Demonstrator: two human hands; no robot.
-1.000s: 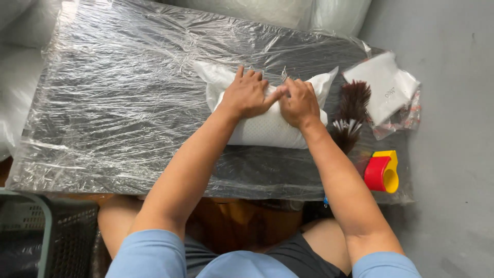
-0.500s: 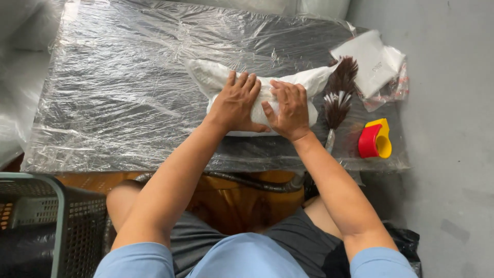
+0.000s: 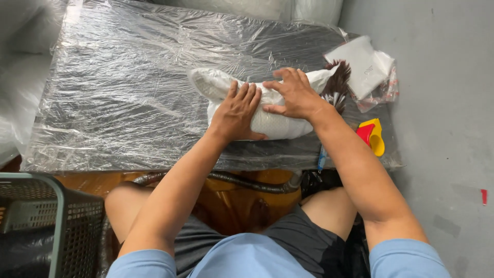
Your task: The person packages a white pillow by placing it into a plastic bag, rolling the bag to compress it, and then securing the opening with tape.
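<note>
A white padded bundle (image 3: pixel 278 126) of soft fabric lies near the front right of a low table wrapped in clear plastic film (image 3: pixel 128 92). My left hand (image 3: pixel 237 111) rests flat on the bundle's left half, fingers spread and pressing down. My right hand (image 3: pixel 293 92) lies over the bundle's upper right part, fingers pointing left, pressing on the fabric. The two hands almost touch. Just right of the bundle is a brush with dark bristles (image 3: pixel 338 85).
A red and yellow tape dispenser (image 3: pixel 372 135) sits at the table's right front corner. A white packet in a clear bag (image 3: pixel 363 67) lies at the back right. A dark mesh basket (image 3: pixel 46 226) stands at lower left. Grey floor is on the right. A corrugated hose (image 3: pixel 247 183) runs under the table.
Both hands slid along the bundle and flattened onto it. The left hand went from gripping the top edge to lying palm down; the camera view shifted slightly.
</note>
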